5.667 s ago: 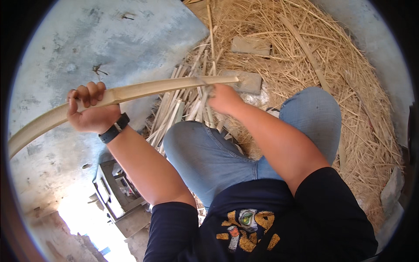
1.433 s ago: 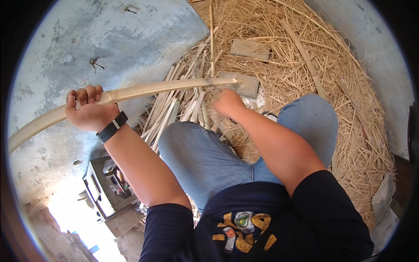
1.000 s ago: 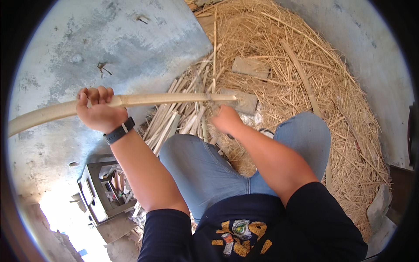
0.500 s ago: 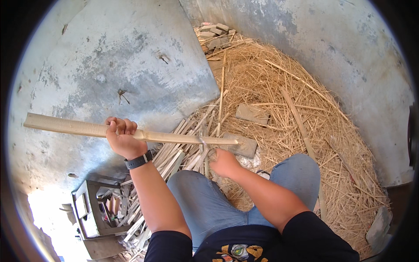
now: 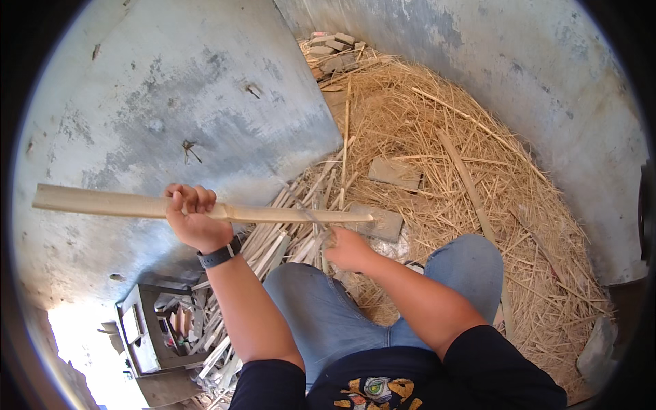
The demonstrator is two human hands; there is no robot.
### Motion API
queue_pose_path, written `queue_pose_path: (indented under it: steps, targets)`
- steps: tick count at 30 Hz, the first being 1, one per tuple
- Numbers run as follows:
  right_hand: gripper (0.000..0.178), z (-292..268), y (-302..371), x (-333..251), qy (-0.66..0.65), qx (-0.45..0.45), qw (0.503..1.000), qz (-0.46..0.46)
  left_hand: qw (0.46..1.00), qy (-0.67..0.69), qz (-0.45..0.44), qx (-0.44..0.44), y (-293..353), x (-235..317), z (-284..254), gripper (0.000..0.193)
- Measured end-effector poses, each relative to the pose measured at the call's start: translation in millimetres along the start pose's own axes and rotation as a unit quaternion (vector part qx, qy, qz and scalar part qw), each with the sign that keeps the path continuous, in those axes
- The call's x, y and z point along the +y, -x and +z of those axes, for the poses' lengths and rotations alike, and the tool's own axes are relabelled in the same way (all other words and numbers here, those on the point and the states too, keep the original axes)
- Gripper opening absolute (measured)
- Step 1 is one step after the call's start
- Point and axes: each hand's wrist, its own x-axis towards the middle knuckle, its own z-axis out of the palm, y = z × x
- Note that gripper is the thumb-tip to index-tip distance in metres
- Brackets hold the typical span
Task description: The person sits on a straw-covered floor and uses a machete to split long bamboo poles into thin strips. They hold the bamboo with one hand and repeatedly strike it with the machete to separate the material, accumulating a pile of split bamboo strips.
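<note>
A long split bamboo piece (image 5: 273, 215) lies crosswise before me, with a raised node near its middle. My left hand (image 5: 195, 213) is wrapped round it, left of the node, and a dark watch sits on that wrist. The bamboo's right end reaches over a flat grey block (image 5: 388, 225); whether it touches the block I cannot tell. Closed near that end, my right hand (image 5: 345, 248) grips a knife whose thin blade (image 5: 301, 205) slants away to the far left and crosses the bamboo. The handle is mostly hidden in my fist.
Dry shavings (image 5: 410, 102) cover the floor ahead and right, with a second block (image 5: 395, 173) and a loose bamboo strip (image 5: 468, 181) among them. Cut strips (image 5: 266, 242) pile up at left. A dark wooden frame (image 5: 145, 328) stands lower left. Worn walls (image 5: 225, 89) close in.
The bamboo's left end has dropped slightly toward me. My right hand has shifted a little left, and the blade now shows farther beyond the bamboo.
</note>
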Motion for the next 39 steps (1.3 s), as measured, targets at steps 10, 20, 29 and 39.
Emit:
queue_pose_path:
  steps: [10,20,29,39]
  targets:
    - [0.052,-9,-8,29,0.048,0.049,0.994,0.090,1.000,-0.003,-0.004,-0.024,2,-3,8,0.013]
    - [0.051,-22,-8,12,-0.014,0.015,0.996,0.083,0.995,0.035,-0.019,-0.086,0,-1,-2,0.010]
    - [0.050,-19,-11,28,-0.036,0.020,0.992,0.117,0.998,0.020,-0.013,-0.058,3,-1,6,0.009]
    - [0.053,-14,-4,13,-0.039,0.025,0.999,0.023,0.998,0.010,-0.007,-0.054,0,-1,2,0.010]
